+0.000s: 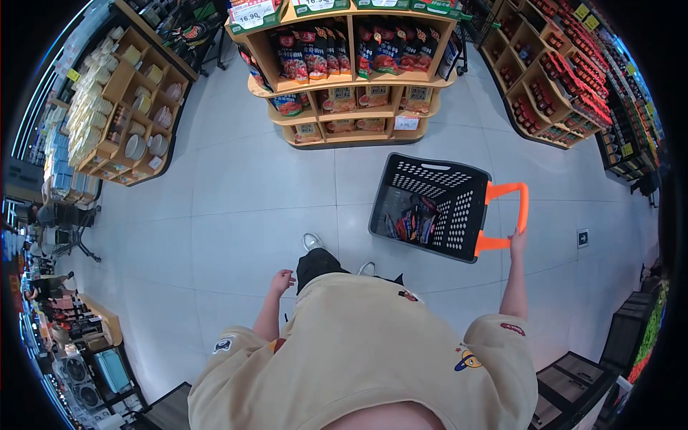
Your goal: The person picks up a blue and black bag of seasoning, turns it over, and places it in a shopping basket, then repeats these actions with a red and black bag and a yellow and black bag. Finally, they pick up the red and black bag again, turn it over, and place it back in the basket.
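Note:
My right hand [517, 241] is wrapped round the lower end of the orange handle [524, 204] of a black rolling shopping basket [464, 172]. The basket stands on the floor ahead of me and to the right. Several small dark packets with red and blue parts [417, 221] lie in its bottom; their kind is too small to make out. My left hand [284, 280] hangs beside my left leg with nothing in it. Its fingers are loosely bent and a little apart, touching nothing.
A wooden display shelf [344, 140] with bagged goods and price cards stands straight ahead. Shelves of pale tubs and bowls [118, 100] are on the left, and a shelf of red-packed goods [541, 79] on the right. A shopping cart [75, 222] stands far left. Grey tiled floor [244, 193] lies between.

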The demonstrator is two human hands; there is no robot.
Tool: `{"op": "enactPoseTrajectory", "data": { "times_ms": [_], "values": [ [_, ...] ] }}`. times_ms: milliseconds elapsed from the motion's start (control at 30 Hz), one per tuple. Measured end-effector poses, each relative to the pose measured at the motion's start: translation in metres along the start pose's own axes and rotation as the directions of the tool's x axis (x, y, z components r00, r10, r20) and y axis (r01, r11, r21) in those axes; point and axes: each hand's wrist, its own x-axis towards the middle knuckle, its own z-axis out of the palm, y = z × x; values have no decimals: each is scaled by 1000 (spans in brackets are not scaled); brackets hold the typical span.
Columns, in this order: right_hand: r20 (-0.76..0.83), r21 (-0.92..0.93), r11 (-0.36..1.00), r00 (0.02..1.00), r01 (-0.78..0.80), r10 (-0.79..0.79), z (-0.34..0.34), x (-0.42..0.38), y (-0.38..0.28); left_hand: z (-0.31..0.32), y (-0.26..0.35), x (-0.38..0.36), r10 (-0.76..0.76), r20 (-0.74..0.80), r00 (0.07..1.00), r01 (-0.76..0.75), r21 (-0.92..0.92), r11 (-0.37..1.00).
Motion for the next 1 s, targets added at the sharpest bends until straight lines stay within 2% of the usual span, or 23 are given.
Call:
{"op": "enactPoseTrajectory", "data": {
  "times_ms": [67, 200, 267, 367, 500, 567, 600, 667, 700, 767, 900, 967, 1000],
  "values": [
    [87, 82, 994, 993, 73, -80, -3, -27, -28, -1, -2, -6, 21, 12, 1000, -21, 11, 1000],
    [94, 134, 986, 989, 104, -117, 18, -60, -65, -2, -10, 8, -72, 64, 995, 73, 0, 997],
    [151, 199, 971, 975, 134, -165, 36, -73, -79, -11, -10, 15, -95, 78, 992, 95, 3, 995],
    [179, 180, 973, 967, 147, -179, 65, -95, -102, -22, -5, 25, -117, 67, 991, 115, 37, 993],
    [227, 187, 961, 942, 205, -246, 110, -138, -154, -39, 17, 37, -52, 7, 999, 52, 32, 998],
    [282, 218, 947, 914, 235, -292, 134, -156, -174, -45, 28, 38, 57, -7, 998, -57, 15, 998],
    [298, 205, 948, 907, 245, -299, 147, -167, -186, -49, 34, 43, 55, -7, 998, -55, 7, 998],
    [319, 189, 947, 895, 261, -310, 172, -193, -217, -58, 45, 51, 206, -48, 977, -202, 71, 977],
    [348, 195, 943, 880, 271, -324, 183, -207, -233, -62, 52, 55, 202, -52, 978, -198, 63, 978],
    [382, 202, 938, 859, 283, -341, 205, -230, -258, -67, 75, 51, 373, -98, 923, -368, 61, 928],
    [406, 226, 917, 824, 329, -395, 276, -269, -299, -81, 126, 60, 476, -132, 869, -476, 34, 879],
    [398, 227, 906, 815, 357, -421, 307, -292, -322, -90, 154, 58, 588, -133, 798, -578, 108, 809],
    [388, 263, 901, 818, 343, -425, 318, -306, -337, -95, 171, 51, 585, -138, 799, -575, 108, 811]
  ]
}}
